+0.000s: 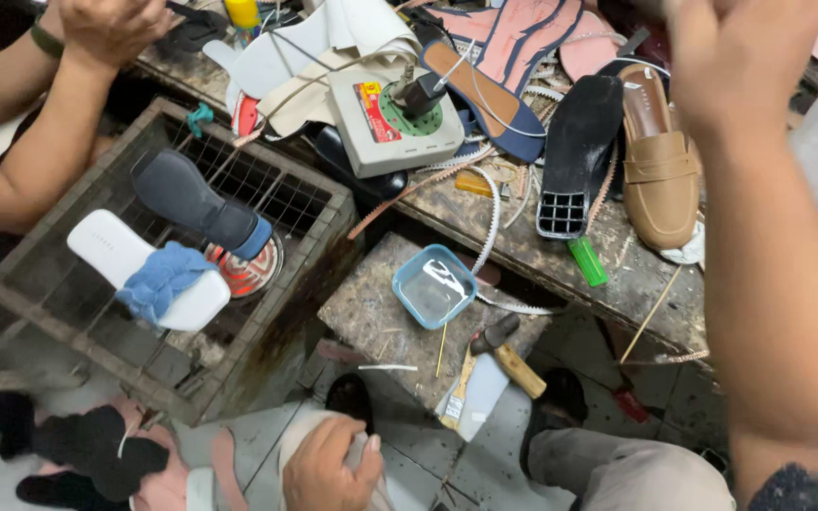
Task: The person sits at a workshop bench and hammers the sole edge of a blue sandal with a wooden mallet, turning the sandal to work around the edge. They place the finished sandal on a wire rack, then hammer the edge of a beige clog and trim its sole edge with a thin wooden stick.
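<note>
Gripping pale sole (307, 445); left hand (331, 468) low

Just the one camera here, strapped on the person's head and looking steeply down past their right arm (769, 312) at a cluttered bench (523, 241) and a wire crate (177, 270). It sits pretty close, with the arm filling the right edge. The floor shows along the bottom.

A worn, stained wooden workbench (523, 237) is seen from above; below it, a grey tiled floor (428, 454) (scuffed, dimly lit) is laid, with a wooden crate (40, 284) to its left.
</note>
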The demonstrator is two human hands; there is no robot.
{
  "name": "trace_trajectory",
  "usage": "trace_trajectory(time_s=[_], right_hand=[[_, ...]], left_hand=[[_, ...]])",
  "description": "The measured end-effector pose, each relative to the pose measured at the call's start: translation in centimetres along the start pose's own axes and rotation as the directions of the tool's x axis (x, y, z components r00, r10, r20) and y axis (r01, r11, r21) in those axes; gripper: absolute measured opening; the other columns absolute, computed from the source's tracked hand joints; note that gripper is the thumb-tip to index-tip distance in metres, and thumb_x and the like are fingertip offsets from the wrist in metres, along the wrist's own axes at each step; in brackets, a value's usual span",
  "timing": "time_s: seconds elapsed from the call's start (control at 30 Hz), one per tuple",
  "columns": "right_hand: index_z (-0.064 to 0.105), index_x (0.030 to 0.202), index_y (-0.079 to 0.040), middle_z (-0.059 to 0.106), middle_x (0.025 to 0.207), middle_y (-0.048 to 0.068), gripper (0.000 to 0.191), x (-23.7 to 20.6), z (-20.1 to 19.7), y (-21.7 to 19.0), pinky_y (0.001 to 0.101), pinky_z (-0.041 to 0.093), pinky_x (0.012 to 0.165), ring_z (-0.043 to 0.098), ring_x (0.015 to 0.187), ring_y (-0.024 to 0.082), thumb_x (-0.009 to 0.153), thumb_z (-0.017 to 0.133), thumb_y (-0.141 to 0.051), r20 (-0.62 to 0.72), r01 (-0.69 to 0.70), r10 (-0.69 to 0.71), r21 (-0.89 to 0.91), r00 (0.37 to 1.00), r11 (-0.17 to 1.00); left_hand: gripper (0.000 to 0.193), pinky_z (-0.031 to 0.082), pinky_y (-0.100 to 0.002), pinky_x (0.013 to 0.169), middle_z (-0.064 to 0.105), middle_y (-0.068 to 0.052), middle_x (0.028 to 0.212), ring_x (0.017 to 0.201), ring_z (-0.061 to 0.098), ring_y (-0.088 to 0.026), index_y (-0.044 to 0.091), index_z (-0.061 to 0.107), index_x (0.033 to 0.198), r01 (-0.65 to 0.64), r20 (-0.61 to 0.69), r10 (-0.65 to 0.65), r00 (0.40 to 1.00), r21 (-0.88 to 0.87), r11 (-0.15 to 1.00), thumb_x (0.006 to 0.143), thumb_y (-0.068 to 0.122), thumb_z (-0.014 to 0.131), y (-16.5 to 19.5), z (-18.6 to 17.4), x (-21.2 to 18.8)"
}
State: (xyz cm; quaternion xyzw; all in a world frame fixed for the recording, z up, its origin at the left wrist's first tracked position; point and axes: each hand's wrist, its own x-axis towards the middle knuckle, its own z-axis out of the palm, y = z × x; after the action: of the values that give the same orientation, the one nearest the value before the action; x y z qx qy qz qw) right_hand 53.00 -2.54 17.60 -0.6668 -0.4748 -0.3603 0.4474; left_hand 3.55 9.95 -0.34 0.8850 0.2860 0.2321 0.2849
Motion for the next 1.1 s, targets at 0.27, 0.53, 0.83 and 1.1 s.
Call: trace_trajectory(time_s=[0.27, 0.53, 0.83, 1.1], right_hand=[[0.065, 0.110, -0.003, 0.059, 0.132, 0.014, 0.033, -20.4, -10.6, -25.0, 0.0340, 0.050, 0.098, 0.061, 0.117, 0.028, 0.081, 0.077, 0.006, 0.326, -0.435, 0.410, 0.003, 0.852, 0.900], [0.065, 0.105, -0.004, 0.048, 0.136, 0.020, 0.037, -32.7, -16.5, -31.0, 0.0347, 0.061, 0.090, 0.069, 0.112, 0.029, 0.073, 0.076, 0.010, 0.554, -0.582, 0.424, 0.139, 0.716, 0.801], [0.071, 0.103, -0.004, 0.051, 0.137, 0.016, 0.036, -33.0, -17.9, -33.0, 0.0363, 0.057, 0.094, 0.065, 0.113, 0.027, 0.070, 0.076, 0.010, 0.528, -0.609, 0.517, 0.002, 0.674, 0.793], [0.072, 0.102, -0.003, 0.056, 0.133, 0.016, 0.025, -30.5, -17.6, -33.4, 0.0358, 0.051, 0.096, 0.062, 0.119, 0.028, 0.077, 0.071, 0.001, 0.704, -0.688, 0.385, 0.201, 0.597, 0.698]], left_hand=[[0.049, 0.060, -0.037, 0.082, 0.072, -0.011, 0.109, 0.090, 0.074, -0.022, 0.005, 0.065, 0.125, 0.310, 0.269, -0.204, 0.941, -0.450, 0.838, 0.085, 0.033, 0.072, 1.6, -1.9, -1.7], [0.094, 0.039, -0.045, 0.123, 0.048, -0.023, 0.156, 0.147, 0.047, -0.032, -0.001, 0.023, 0.162, 0.355, 0.359, 0.073, 0.931, -0.933, 0.064, 0.092, 0.030, 0.078, 8.3, -2.9, -4.5], [0.082, 0.042, -0.045, 0.123, 0.052, -0.018, 0.150, 0.143, 0.051, -0.029, 0.001, 0.030, 0.153, 0.356, 0.355, 0.124, 0.927, -0.934, 0.009, 0.085, 0.010, 0.075, 9.4, -4.4, -5.8], [0.071, 0.046, -0.038, 0.115, 0.057, -0.017, 0.145, 0.131, 0.058, -0.022, -0.002, 0.040, 0.154, 0.316, 0.357, 0.064, 0.932, -0.885, 0.341, 0.091, 0.008, 0.071, 9.1, -7.7, -5.4]])
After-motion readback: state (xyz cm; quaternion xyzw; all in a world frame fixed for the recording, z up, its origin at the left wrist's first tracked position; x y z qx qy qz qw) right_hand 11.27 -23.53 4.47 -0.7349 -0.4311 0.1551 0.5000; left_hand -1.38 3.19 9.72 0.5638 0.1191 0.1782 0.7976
